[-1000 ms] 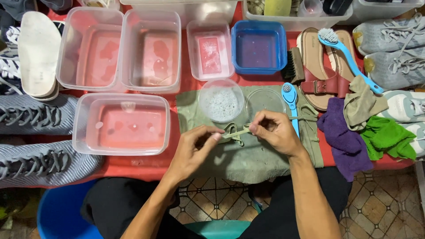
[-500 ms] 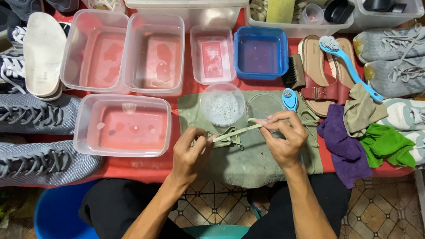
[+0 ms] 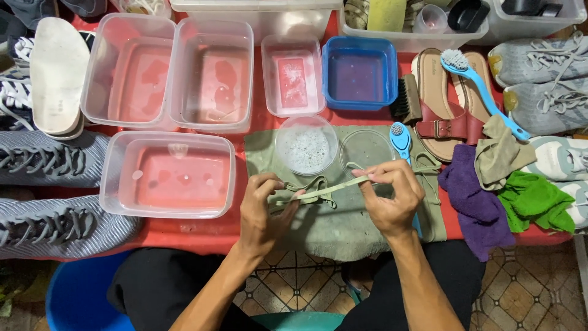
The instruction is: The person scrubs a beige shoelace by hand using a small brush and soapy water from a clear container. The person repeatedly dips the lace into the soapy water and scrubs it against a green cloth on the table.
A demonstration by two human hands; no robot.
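We hold a pale green shoelace [image 3: 324,191] stretched between our two hands, right in the middle of the picture. Our left hand [image 3: 264,211] pinches one end at about 8 o'clock from the lace's middle. Our right hand [image 3: 392,196] pinches the other part at about 3 o'clock. More of the lace lies looped on the green cloth [image 3: 343,227] under our hands. We think the lace is still being cleaned or smoothed, and the loose loops are left to do. A round bowl of soapy water [image 3: 305,144] sits at 12 o'clock from our hands. A blue brush [image 3: 401,138] lies at 1 o'clock. Both wrists come up from the bottom, fingers curled in.
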